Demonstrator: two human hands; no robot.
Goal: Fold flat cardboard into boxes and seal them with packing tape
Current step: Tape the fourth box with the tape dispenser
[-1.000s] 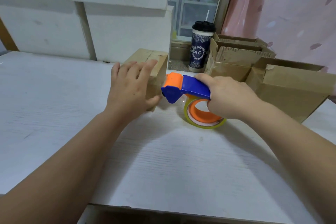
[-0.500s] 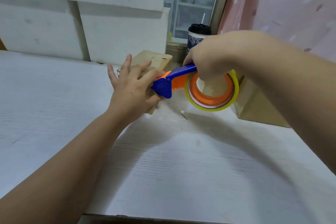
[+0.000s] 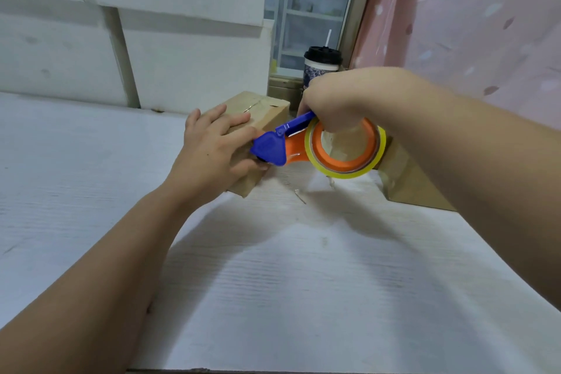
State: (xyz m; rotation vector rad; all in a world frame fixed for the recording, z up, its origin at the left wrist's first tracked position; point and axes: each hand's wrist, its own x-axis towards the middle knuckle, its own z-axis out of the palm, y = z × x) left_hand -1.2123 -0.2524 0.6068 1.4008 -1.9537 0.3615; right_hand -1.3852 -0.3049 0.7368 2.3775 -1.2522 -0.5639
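Small brown cardboard box [image 3: 264,109] is stood on the white wood-grain bench [image 3: 273,282], towards its far edge, and is pressed down by the left hand [image 3: 212,155], whose fingers are laid nearly straight across its top. A blue and orange plastic tape dispenser [image 3: 273,149] is gripped by the right hand [image 3: 331,100]; its blue head is set against the box's right side, and its yellowish roll of clear tape [image 3: 346,170] is held off the bench.

A dark-lidded cup [image 3: 321,65] with a straw is standing beyond the white tabletop [image 3: 273,282]; a pink curtain [image 3: 470,24] is hanging right of the cup, a window [image 3: 309,0] showing behind it.
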